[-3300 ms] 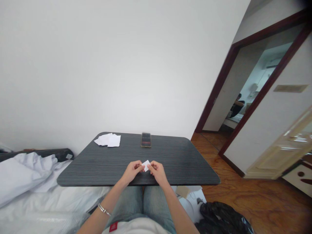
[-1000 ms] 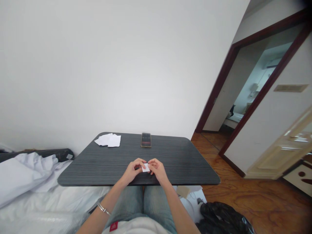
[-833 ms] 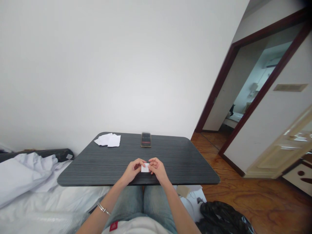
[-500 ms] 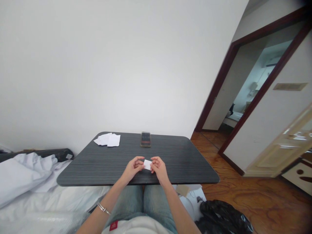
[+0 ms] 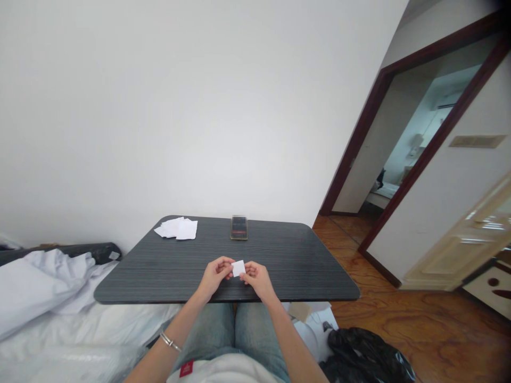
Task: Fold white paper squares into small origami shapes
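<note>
The left hand (image 5: 215, 277) and right hand (image 5: 257, 280) pinch a small white paper square (image 5: 238, 268) between them, over the middle of the desk (image 5: 303, 266) near its front edge. Loose paper sheets (image 5: 176, 229) lie toward the far left corner; a phone (image 5: 238, 227) lies mid-far edge.

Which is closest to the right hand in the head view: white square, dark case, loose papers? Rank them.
From the right hand:
1. White paper square: at its fingertips, also held by the left hand.
2. Dark rectangular case: far edge of the table, centre.
3. Loose white papers: far edge, left.
</note>
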`<move>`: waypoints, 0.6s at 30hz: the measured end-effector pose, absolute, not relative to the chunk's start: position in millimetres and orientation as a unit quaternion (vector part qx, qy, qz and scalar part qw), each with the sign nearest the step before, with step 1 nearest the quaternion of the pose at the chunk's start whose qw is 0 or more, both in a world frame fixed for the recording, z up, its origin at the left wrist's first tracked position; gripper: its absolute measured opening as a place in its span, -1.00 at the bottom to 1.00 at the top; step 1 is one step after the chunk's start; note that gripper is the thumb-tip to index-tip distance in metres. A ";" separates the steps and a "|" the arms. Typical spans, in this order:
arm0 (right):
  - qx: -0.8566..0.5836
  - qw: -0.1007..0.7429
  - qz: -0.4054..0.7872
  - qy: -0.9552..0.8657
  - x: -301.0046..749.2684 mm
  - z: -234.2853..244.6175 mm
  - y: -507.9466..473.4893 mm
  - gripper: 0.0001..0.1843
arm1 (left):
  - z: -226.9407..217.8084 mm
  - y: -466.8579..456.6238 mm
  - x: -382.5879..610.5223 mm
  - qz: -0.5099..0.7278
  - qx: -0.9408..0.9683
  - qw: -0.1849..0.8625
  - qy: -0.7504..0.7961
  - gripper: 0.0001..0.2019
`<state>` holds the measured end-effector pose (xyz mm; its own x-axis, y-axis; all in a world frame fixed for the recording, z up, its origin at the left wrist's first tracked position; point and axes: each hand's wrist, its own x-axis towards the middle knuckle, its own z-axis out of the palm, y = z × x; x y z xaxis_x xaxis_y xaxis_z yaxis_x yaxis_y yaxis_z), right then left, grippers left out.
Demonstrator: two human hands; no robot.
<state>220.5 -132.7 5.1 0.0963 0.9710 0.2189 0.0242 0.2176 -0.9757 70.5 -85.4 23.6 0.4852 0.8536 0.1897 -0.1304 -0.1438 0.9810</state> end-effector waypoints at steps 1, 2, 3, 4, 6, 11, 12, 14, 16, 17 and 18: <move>-0.470 0.569 0.412 -0.534 220.3 4.9 -132.9 -0.83 | 23.8 -85.4 70.4 0.420 0.630 0.587 0.287 -0.74; -0.471 0.566 0.412 -0.537 220.2 4.9 -133.2 -0.84 | 24.0 -85.5 70.4 0.422 0.629 0.586 0.289 -0.74; -0.471 0.563 0.413 -0.539 220.1 5.2 -133.6 -0.85 | 24.2 -85.7 70.3 0.423 0.629 0.584 0.290 -0.74; -0.471 0.562 0.415 -0.539 220.1 5.5 -134.0 -0.85 | 24.4 -85.8 70.3 0.425 0.630 0.582 0.291 -0.74; -0.473 0.561 0.419 -0.535 220.2 6.3 -134.7 -0.84 | 24.8 -86.2 70.2 0.426 0.631 0.580 0.290 -0.75; -0.462 0.571 0.434 -0.521 219.9 6.8 -135.0 -0.81 | 25.0 -86.8 70.7 0.427 0.632 0.581 0.284 -0.78; -0.457 0.577 0.438 -0.516 219.8 6.7 -134.9 -0.80 | 24.9 -86.9 70.8 0.427 0.632 0.581 0.285 -0.79; -0.449 0.593 0.440 -0.503 219.9 6.9 -134.9 -0.79 | 24.9 -86.9 70.9 0.425 0.633 0.580 0.287 -0.81; -0.444 0.606 0.440 -0.492 220.5 7.4 -135.3 -0.78 | 24.9 -86.9 70.8 0.425 0.636 0.576 0.288 -0.82; -0.443 0.608 0.441 -0.489 220.9 7.8 -135.7 -0.77 | 24.9 -86.8 70.6 0.427 0.638 0.573 0.288 -0.82; -0.441 0.610 0.443 -0.487 221.3 8.4 -136.2 -0.76 | 25.0 -86.7 70.4 0.430 0.640 0.568 0.288 -0.83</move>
